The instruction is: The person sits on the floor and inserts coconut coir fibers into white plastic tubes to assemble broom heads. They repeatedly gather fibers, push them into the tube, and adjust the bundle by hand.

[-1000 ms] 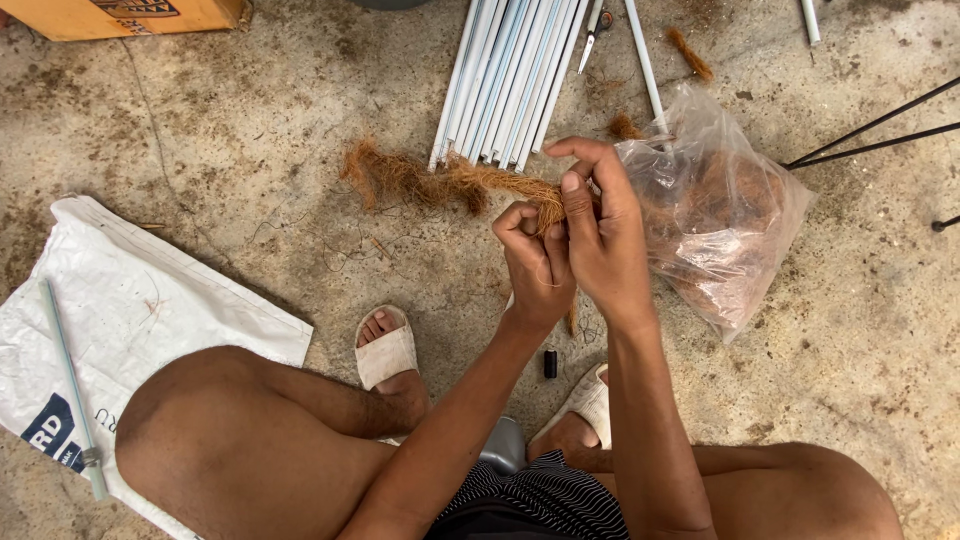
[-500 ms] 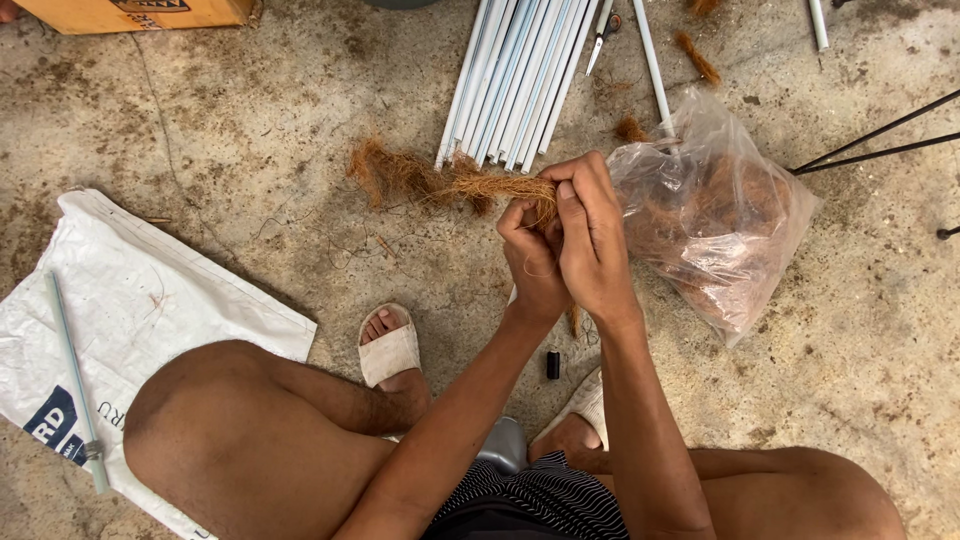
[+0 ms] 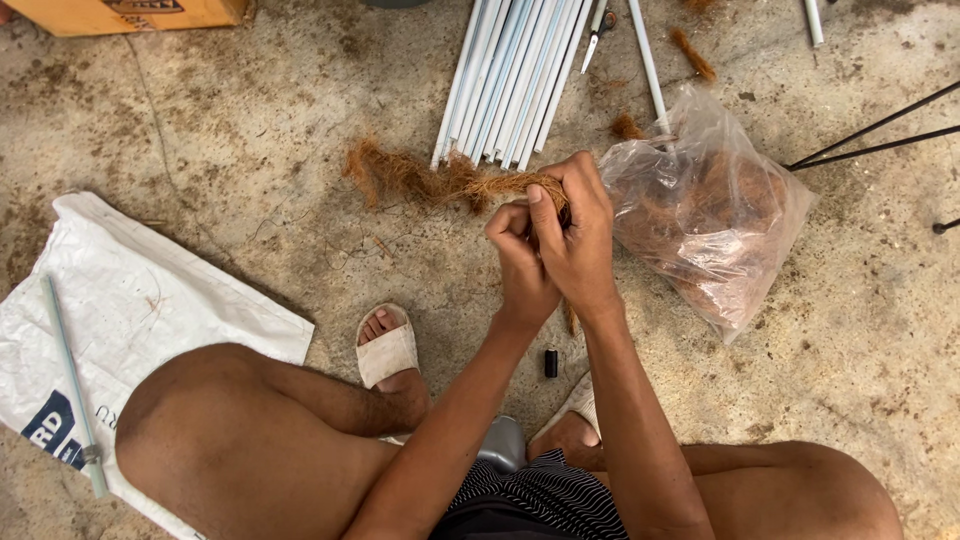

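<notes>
A twisted hank of brown coir fibre [image 3: 440,180] runs left from the hands at frame centre — both hands pinch its right end, right hand [image 3: 580,235] on top, left hand [image 3: 520,265] just below. To the right lies a clear plastic bag [image 3: 710,215], apparently more fibre; white tubes [image 3: 510,75] above; a white sack [image 3: 130,310] lower left; a cardboard box [image 3: 130,12] upper left.
</notes>
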